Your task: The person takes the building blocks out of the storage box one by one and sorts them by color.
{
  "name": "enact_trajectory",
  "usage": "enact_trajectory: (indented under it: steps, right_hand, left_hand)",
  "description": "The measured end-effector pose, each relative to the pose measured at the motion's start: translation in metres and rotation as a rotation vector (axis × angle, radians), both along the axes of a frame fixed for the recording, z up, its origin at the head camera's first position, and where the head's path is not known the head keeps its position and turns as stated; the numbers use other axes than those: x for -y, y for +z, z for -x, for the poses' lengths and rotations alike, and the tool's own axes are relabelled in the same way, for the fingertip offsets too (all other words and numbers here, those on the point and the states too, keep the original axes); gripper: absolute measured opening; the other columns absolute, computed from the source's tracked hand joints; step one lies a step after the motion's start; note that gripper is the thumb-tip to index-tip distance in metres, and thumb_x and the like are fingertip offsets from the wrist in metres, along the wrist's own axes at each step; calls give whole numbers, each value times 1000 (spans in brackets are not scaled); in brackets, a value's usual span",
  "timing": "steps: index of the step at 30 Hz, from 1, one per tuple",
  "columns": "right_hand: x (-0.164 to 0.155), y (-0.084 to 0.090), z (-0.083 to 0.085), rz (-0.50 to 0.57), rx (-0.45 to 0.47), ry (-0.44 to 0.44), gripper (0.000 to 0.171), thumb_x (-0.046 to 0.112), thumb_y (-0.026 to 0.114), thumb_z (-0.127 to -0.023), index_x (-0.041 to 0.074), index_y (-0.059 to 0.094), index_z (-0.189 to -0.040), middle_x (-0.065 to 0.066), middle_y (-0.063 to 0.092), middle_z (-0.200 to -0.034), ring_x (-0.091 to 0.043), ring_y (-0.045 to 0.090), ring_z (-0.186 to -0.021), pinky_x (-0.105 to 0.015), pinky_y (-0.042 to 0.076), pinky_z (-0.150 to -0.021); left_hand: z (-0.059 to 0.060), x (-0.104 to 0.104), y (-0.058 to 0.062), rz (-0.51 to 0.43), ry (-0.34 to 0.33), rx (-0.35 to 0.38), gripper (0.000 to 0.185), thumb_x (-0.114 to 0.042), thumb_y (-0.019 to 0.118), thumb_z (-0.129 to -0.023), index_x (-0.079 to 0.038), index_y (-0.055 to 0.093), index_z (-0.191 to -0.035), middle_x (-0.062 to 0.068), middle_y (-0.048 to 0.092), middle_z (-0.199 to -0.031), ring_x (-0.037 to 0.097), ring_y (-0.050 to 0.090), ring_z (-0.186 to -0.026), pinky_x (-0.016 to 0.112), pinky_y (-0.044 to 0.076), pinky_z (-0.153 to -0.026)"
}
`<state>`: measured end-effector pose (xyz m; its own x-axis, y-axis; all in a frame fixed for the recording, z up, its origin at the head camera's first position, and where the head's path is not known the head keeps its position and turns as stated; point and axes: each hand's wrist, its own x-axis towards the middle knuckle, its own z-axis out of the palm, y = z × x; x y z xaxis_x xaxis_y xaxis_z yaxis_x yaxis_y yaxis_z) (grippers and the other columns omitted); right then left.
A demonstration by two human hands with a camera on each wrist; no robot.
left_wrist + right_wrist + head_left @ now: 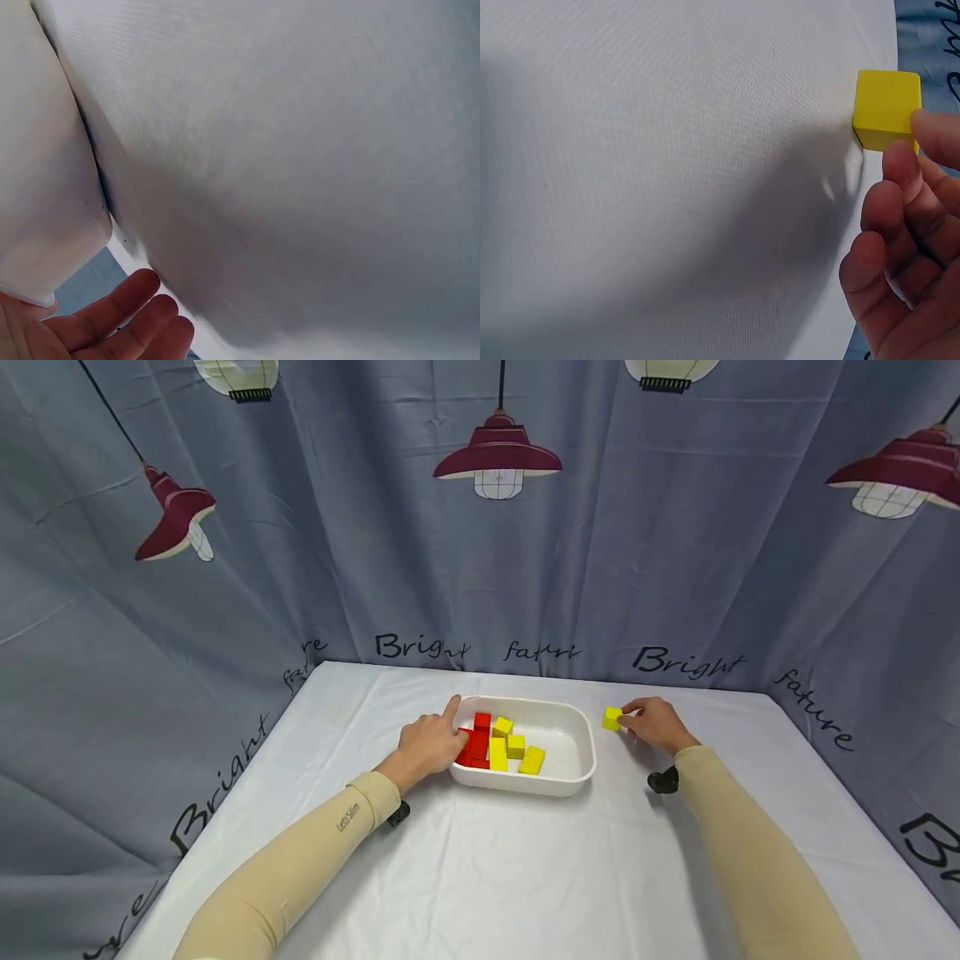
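My left hand holds the left end of a white rectangular tray, index finger stretched along the rim and thumb over the edge. In the left wrist view, several fingers extend outside the tray wall. Red blocks sit together at the tray's left end, with several yellow blocks beside them. Right of the tray, my right hand pinches a yellow cube by one corner between thumb and fingertips. Whether that cube touches the table I cannot tell.
A white cloth covers the table. Behind it and at both sides hangs a grey-blue curtain printed with lamps and lettering. The tray's right part shows bare floor.
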<state>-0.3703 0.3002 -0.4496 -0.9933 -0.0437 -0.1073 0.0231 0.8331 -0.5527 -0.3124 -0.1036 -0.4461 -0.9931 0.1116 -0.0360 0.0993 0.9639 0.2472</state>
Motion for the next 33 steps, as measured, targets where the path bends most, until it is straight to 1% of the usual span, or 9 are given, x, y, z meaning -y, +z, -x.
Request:
enact_trajectory:
  steps: [4, 9, 12, 17, 23, 29, 33]
  right_hand:
    - [2, 1, 2, -6, 6, -3, 46, 23, 58, -96, -5, 58, -133, -11, 66, -84, -20, 56, -69, -29, 47, -63]
    - [4, 4, 2, 21, 13, -28, 47, 23, 56, -98, -3, 54, -137, -13, 67, -86, -22, 56, -71, -29, 46, -65]
    - [5, 3, 0, 21, 28, -40, 47, 24, 56, -98, -2, 54, -138, -12, 67, -85, -21, 56, -71, -29, 46, -65]
    - [3, 3, -2, 8, 37, -44, 50, 26, 55, -98, -4, 52, -139, -11, 67, -83, -20, 56, -69, -28, 47, -64]
    - [5, 7, -4, 4, 27, -18, 50, 28, 56, -98, -3, 53, -138, -13, 68, -87, -20, 56, -69, -28, 47, -64]
    - [14, 16, -7, 8, 26, 12, 49, 28, 59, -97, -2, 55, -136, -16, 68, -89, -21, 56, -70, -30, 46, -64]
    - [20, 22, -8, 4, 6, 30, 48, 30, 61, -96, 0, 58, -133, -17, 68, -88, -22, 56, -72, -31, 45, -65]
  left_hand:
    - [1, 0, 2, -1, -4, 4, 71, -41, 43, -96, -24, 20, -162, 11, 69, -115, 26, 64, -98, 44, 55, -75]
    - [3, -1, 6, -11, 0, -1, 71, -41, 44, -97, -24, 20, -162, 11, 69, -115, 26, 64, -98, 44, 55, -76]
    - [3, -1, 6, -14, 1, 4, 71, -41, 44, -97, -24, 20, -161, 11, 69, -118, 27, 64, -100, 46, 55, -78]
    - [1, -1, 4, -16, -1, 16, 71, -41, 43, -97, -25, 20, -161, 12, 68, -121, 28, 63, -104, 47, 55, -82]
    - [2, -1, 4, -8, 7, 22, 71, -41, 44, -97, -25, 19, -162, 12, 68, -121, 27, 63, -101, 44, 55, -78]
    - [1, 0, 3, -7, 7, 22, 71, -42, 44, -97, -25, 19, -162, 12, 67, -124, 27, 63, -103, 46, 55, -81]
    - [1, 1, 2, -10, 7, 25, 72, -43, 43, -97, -25, 18, -162, 13, 67, -126, 28, 63, -105, 46, 55, -83]
